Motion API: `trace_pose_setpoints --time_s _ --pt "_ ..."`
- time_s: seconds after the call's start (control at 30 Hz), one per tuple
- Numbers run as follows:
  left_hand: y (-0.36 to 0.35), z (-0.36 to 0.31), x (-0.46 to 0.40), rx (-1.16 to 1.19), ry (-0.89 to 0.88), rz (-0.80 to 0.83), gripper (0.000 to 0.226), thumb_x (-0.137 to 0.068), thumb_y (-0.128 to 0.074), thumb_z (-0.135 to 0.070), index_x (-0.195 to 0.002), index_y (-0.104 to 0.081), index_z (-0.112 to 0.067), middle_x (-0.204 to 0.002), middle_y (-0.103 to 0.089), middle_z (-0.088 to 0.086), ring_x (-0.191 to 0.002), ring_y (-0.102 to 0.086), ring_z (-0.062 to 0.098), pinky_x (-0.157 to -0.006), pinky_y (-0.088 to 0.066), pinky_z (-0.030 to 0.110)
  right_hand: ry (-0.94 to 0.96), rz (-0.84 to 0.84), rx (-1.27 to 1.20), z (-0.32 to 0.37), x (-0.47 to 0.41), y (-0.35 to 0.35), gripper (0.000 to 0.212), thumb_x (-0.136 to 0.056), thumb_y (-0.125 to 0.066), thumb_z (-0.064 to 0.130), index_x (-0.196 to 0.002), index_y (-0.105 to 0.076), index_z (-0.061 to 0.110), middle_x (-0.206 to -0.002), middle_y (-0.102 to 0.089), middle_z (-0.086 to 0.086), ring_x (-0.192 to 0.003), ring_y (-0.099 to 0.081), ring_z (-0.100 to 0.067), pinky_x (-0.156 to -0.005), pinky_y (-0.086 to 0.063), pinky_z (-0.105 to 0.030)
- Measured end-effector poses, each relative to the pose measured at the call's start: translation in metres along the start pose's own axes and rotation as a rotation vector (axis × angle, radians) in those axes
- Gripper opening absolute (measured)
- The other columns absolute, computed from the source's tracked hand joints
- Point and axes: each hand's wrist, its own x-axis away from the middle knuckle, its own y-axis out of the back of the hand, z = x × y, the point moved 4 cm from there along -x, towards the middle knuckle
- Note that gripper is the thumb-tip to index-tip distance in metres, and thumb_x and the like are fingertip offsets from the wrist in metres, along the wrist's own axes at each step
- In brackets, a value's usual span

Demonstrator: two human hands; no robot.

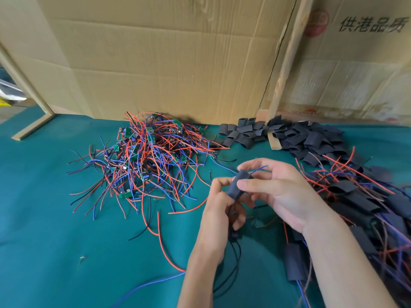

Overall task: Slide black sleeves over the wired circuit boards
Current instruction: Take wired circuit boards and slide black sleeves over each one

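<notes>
A black sleeve (237,185) is held between both hands above the green table cover. My right hand (280,192) pinches it between thumb and forefinger. My left hand (222,210) grips its lower end, with wires trailing down from there. A blue wire (259,168) sticks out of the sleeve's top end. The board inside is hidden. A tangled heap of green circuit boards with red, blue and black wires (146,161) lies to the left. Loose black sleeves (295,136) are piled at the back right.
Sleeved boards with wires (364,203) are heaped along the right, and one sleeved board (294,263) lies between my forearms. Cardboard sheets (178,58) and a wooden post (287,63) stand behind the table. Stray wires (162,236) cross the green cover (55,218).
</notes>
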Motion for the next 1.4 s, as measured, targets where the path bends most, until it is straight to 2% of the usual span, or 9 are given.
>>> trace_pose_setpoints --time_s 0.17,0.33,0.4,0.53,0.73,0.83,0.9,1.07,1.4 --pt "0.002 0.003 -0.001 0.058 0.007 0.017 0.051 -0.063 -0.038 -0.012 -0.113 -0.049 -0.013 -0.078 -0.066 0.012 -0.059 -0.053 0.023 -0.047 -0.035 0.025 0.019 -0.019 0.040 -0.006 -0.002 -0.002 0.028 -0.068 -0.080 -0.005 -0.093 -0.071 0.002 -0.089 -0.073 -0.026 -0.073 -0.052 -0.031 -0.056 -0.041 -0.031" --pt "0.002 -0.002 0.000 -0.035 -0.032 0.009 0.047 -0.067 -0.043 -0.008 -0.110 -0.060 -0.013 -0.106 -0.072 0.015 -0.090 -0.068 0.025 -0.070 -0.051 0.027 0.116 -0.165 -0.022 -0.001 -0.005 0.009 0.022 -0.073 -0.077 -0.012 -0.086 -0.071 0.003 -0.077 -0.072 -0.013 -0.056 -0.053 -0.016 -0.050 -0.039 -0.020" --pt "0.002 -0.005 0.001 -0.111 -0.069 -0.013 0.040 -0.070 -0.049 -0.003 -0.105 -0.067 -0.013 -0.104 -0.074 0.009 -0.097 -0.069 0.019 -0.080 -0.052 0.023 0.156 -0.228 -0.169 0.004 -0.005 0.017 0.024 -0.068 -0.078 -0.009 -0.087 -0.071 0.004 -0.076 -0.070 -0.010 -0.054 -0.050 -0.014 -0.050 -0.040 -0.019" --pt "0.004 -0.004 0.003 -0.122 -0.070 -0.012 0.030 -0.086 -0.063 0.014 -0.103 -0.071 -0.009 -0.093 -0.075 0.001 -0.090 -0.072 0.017 -0.084 -0.055 0.022 0.225 -0.297 -0.332 0.012 -0.003 0.027 0.030 -0.059 -0.078 0.003 -0.087 -0.071 0.008 -0.069 -0.061 -0.002 -0.054 -0.048 -0.011 -0.052 -0.042 -0.017" --pt "0.003 -0.006 0.005 -0.061 -0.048 -0.059 0.017 -0.088 -0.068 0.008 -0.097 -0.074 -0.005 -0.085 -0.076 0.010 -0.073 -0.073 0.017 -0.072 -0.058 0.024 0.244 -0.315 -0.312 0.012 -0.002 0.030 0.032 -0.060 -0.079 0.004 -0.092 -0.071 0.007 -0.068 -0.059 -0.001 -0.054 -0.047 -0.011 -0.054 -0.042 -0.017" --pt "0.007 -0.007 0.005 -0.017 -0.056 -0.084 0.018 -0.089 -0.069 0.005 -0.093 -0.079 -0.009 -0.086 -0.077 0.011 -0.076 -0.072 0.016 -0.074 -0.057 0.023 0.233 -0.311 -0.198 0.011 -0.002 0.034 0.031 -0.071 -0.077 -0.004 -0.101 -0.070 0.002 -0.082 -0.067 -0.011 -0.057 -0.048 -0.013 -0.055 -0.042 -0.019" --pt "0.006 -0.008 0.005 0.043 -0.050 -0.060 0.016 -0.088 -0.070 0.000 -0.091 -0.080 -0.012 -0.087 -0.077 0.012 -0.078 -0.072 0.017 -0.076 -0.057 0.024 0.207 -0.245 -0.135 0.009 -0.003 0.032 0.028 -0.076 -0.076 -0.004 -0.103 -0.071 0.005 -0.094 -0.075 -0.014 -0.064 -0.049 -0.017 -0.055 -0.043 -0.019" --pt "0.004 -0.008 0.006 0.232 -0.014 -0.027 0.013 -0.079 -0.072 -0.009 -0.089 -0.080 -0.009 -0.084 -0.074 0.015 -0.071 -0.071 0.016 -0.071 -0.057 0.021 0.152 -0.060 -0.107 0.008 -0.001 0.022 0.039 -0.062 -0.082 0.015 -0.100 -0.074 0.012 -0.105 -0.077 -0.019 -0.084 -0.060 -0.021 -0.057 -0.046 -0.018" --pt "0.001 -0.011 0.007 0.488 0.106 -0.010 0.010 -0.078 -0.069 -0.008 -0.079 -0.079 -0.011 -0.075 -0.072 0.008 -0.065 -0.070 0.008 -0.065 -0.057 0.018 0.174 0.068 -0.219 0.006 0.002 0.019 0.033 -0.067 -0.082 0.003 -0.097 -0.078 0.015 -0.108 -0.076 -0.020 -0.089 -0.069 -0.017 -0.063 -0.050 -0.019"
